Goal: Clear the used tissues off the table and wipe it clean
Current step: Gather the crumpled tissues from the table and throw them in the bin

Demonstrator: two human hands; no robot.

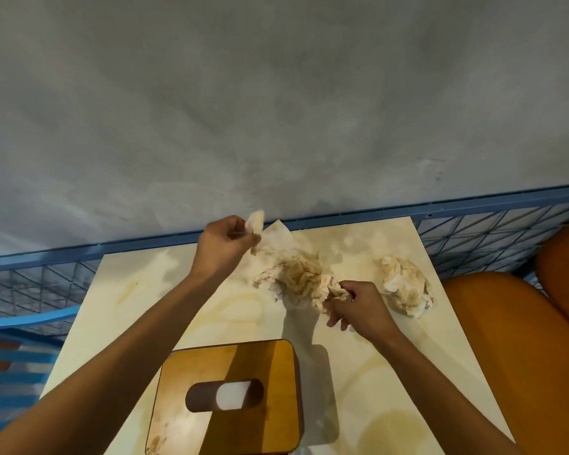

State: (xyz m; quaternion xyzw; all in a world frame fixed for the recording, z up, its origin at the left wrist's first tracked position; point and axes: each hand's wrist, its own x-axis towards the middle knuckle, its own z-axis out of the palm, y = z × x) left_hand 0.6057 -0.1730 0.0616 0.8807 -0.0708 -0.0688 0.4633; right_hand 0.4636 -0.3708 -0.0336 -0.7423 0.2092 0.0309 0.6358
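head view — my left hand (222, 247) and right hand (355, 307) both pinch the stained tissue (296, 274); pulling apart might tear it, scattering soggy bits across the tabletop (138, 290).

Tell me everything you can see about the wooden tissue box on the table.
The wooden tissue box is a rounded-corner rectangular box with a honey-brown top and darker brown sides. An oval slot in its lid shows white tissue inside. Pale smears mark its near left part, and an arm's shadow crosses it. It stands flat on the pale table at the near edge, between the person's forearms. Neither hand touches it; the crumpled tissues lie farther away.
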